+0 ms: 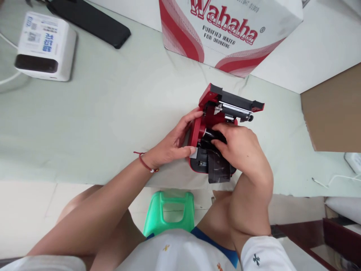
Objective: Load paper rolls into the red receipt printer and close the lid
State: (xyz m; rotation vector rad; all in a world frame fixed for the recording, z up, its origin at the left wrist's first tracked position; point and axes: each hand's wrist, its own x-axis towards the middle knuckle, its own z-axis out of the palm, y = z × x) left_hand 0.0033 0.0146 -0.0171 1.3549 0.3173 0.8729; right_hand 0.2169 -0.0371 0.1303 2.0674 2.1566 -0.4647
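Note:
A small red printer (210, 113) with its lid flipped up sits near the front edge of the pale green table (113, 113). My left hand (176, 141) grips the printer's left side, fingers closed on the red casing. Over the open bay, my right hand (241, 148) pinches a black roll (210, 134). A dark ribbon strip (217, 168) hangs from the bay toward the table edge.
A white box-shaped device (46, 45) stands at the back left beside a black phone (90, 20). A red-and-white Wahaha water carton (228, 32) stands behind the printer. Brown cardboard (334, 113) lies at the right. A green plastic stool (169, 212) is under me.

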